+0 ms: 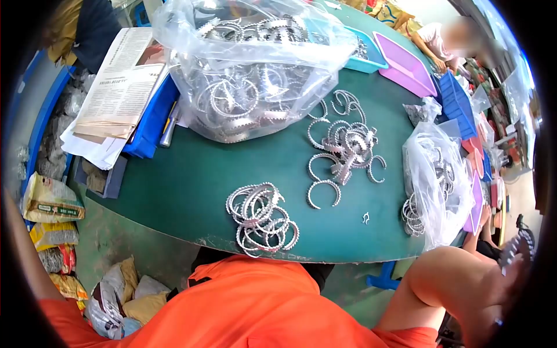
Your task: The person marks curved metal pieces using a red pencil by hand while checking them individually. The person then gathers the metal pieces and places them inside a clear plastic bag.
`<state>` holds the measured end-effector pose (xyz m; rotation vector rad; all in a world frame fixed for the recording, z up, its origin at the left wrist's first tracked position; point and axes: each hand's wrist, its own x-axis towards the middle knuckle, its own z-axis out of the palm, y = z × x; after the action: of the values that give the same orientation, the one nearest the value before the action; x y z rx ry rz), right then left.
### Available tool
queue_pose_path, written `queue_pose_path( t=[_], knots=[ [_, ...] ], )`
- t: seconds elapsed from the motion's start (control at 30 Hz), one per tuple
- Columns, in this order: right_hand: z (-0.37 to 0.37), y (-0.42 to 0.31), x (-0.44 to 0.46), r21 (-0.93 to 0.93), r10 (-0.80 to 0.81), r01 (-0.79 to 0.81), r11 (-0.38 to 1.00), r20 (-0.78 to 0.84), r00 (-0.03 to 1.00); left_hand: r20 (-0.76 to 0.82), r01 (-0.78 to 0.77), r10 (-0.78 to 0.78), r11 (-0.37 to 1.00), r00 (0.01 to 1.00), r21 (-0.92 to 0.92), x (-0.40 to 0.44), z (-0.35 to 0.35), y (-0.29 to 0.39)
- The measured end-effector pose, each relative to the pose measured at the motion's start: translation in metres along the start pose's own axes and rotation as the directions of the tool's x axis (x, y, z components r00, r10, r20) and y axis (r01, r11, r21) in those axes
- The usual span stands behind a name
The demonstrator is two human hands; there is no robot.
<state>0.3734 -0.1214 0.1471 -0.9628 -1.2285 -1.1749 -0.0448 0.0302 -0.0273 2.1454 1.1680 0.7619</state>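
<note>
My right hand (498, 292) is raised at the far right edge, dim and partly cut off. Its fingers are closed on a silver cuff bracelet (518, 248) with a notched edge. Only the forearm of my left side shows at the left edge; that hand is out of view. On the green table (174, 180), a pile of silver open cuff bracelets (261, 219) lies near the front edge. Farther back is a looser heap of similar cuffs (350, 145). A small bent metal piece (365, 218) lies apart from both.
A large clear bag of cuffs (249, 87) stands at the back, a smaller bag (438, 180) at the right. Newspapers (119, 87) lie over a blue bin (152, 124). Teal (368, 55) and purple trays (404, 64) stand behind. Another person (435, 46) sits at far right.
</note>
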Motion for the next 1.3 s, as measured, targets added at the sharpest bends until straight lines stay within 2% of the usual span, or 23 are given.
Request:
queue_pose_path(
  t=[0.33,0.97,1.3],
  knots=[
    [0.002,0.023,-0.007,-0.001,0.119,-0.119,0.993,0.009,0.993,-0.003,0.094,-0.095,0.992,0.995,-0.080,-0.002,0.014,-0.013],
    [0.003,0.035,-0.028,-0.014,0.240,-0.240,0.971,-0.007,0.971,-0.010,0.142,-0.146,0.977,0.989,-0.156,-0.004,0.017,-0.027],
    [0.016,0.029,-0.035,0.002,0.368,-0.368,0.930,-0.043,0.929,-0.016,0.179,-0.185,0.966,0.983,-0.185,-0.003,0.017,-0.033]
  ],
)
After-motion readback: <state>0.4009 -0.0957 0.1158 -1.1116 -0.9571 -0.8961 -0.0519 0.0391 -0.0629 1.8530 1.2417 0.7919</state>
